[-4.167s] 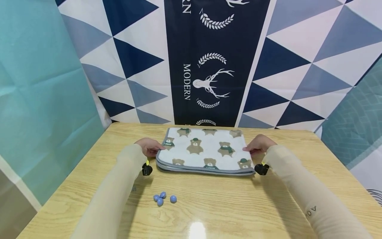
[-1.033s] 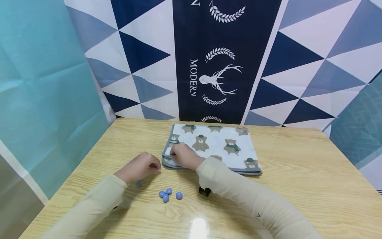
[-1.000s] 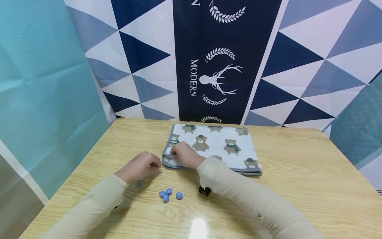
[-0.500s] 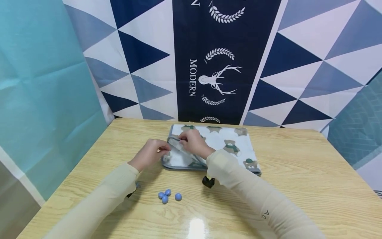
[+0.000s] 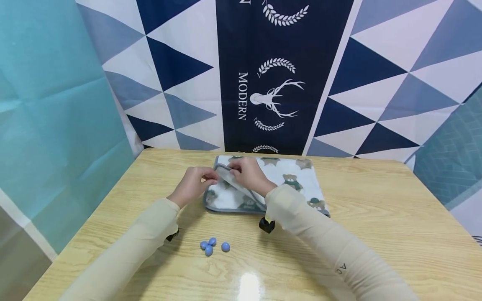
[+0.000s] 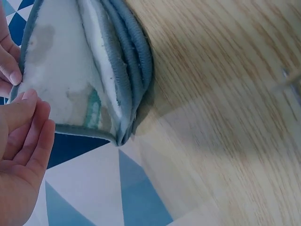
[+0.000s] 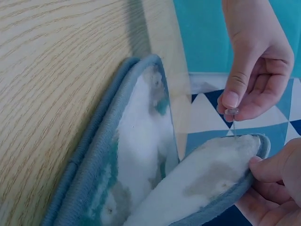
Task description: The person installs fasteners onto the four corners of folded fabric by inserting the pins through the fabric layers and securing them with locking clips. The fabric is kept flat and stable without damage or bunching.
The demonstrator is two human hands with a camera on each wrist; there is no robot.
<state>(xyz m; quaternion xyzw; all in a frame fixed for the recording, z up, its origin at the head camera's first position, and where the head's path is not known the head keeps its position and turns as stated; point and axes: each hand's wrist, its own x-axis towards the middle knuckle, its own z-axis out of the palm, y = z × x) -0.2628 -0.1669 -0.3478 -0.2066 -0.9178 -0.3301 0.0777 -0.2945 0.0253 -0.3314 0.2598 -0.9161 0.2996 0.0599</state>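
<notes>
A folded white blanket (image 5: 306, 184) with brown bears and a grey-blue border lies toward the back of the table. My right hand (image 5: 250, 173) pinches the border of its top layer near the left corner, holding that flap lifted and turned back. Just left of the flap, my left hand (image 5: 193, 184) has thumb and fingertips together. In the right wrist view those fingertips pinch a small clear-headed pin (image 7: 232, 112), its thin shaft pointing down at the lifted corner; whether the tip touches the cloth I cannot tell. The left wrist view shows the stacked blanket edges (image 6: 134, 61) below the flap.
Several small blue rounded pieces (image 5: 208, 250) lie on the wooden table (image 5: 211, 280) in front of the blanket. A patterned cloth backdrop (image 5: 180, 96) hangs behind the table, and a teal cloth (image 5: 67, 104) hangs at the left.
The right hand has lifted the blanket's left front corner and drawn it back and rightward. The left hand has moved from the table beside the blanket up and right toward that corner.
</notes>
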